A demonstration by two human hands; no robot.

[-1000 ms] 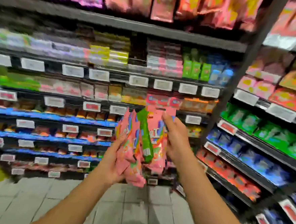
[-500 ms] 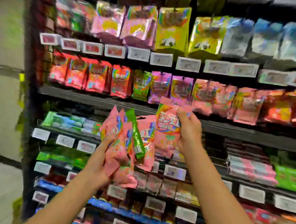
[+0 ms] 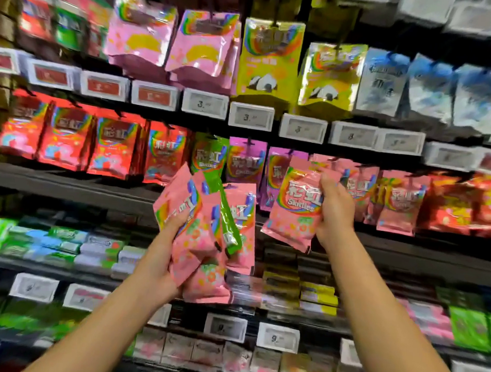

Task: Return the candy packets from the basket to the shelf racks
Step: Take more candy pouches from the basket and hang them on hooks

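Since the frame half a second ago, our right hand (image 3: 334,212) has carried its single pink packet (image 3: 293,206) away from the bundle, rightward and up, to the hanging pink row (image 3: 394,202); the view has also moved closer to the shelves.

Item: right hand. Forearm raised from lower right, wrist bent inward, fingers and thumb curled around the packet's right edge.

Item: single pink packet. Glossy pink pouch, rainbow band, white "Skittles" lettering, small flowers near its base. It tilts slightly, its top overlapping the left end of the hanging pink row.

Item: left hand (image 3: 157,264). Forearm raised from lower left, thumb up across the front of the bundle (image 3: 206,235), fingers wrapped behind it, grasping firmly.

Item: bundle. Several pink pouches fanned out, one green pouch (image 3: 227,222) wedged edge-on among them. It sits left of and below the hanging pink row, just apart from the single packet.

Item: surroundings. Left of the hanging pink row hang purple packets (image 3: 244,162), a green packet (image 3: 208,154) and red packets (image 3: 67,141). Above the row run white price tags (image 3: 250,116), then larger pink bags (image 3: 201,46) and yellow bags (image 3: 269,59).
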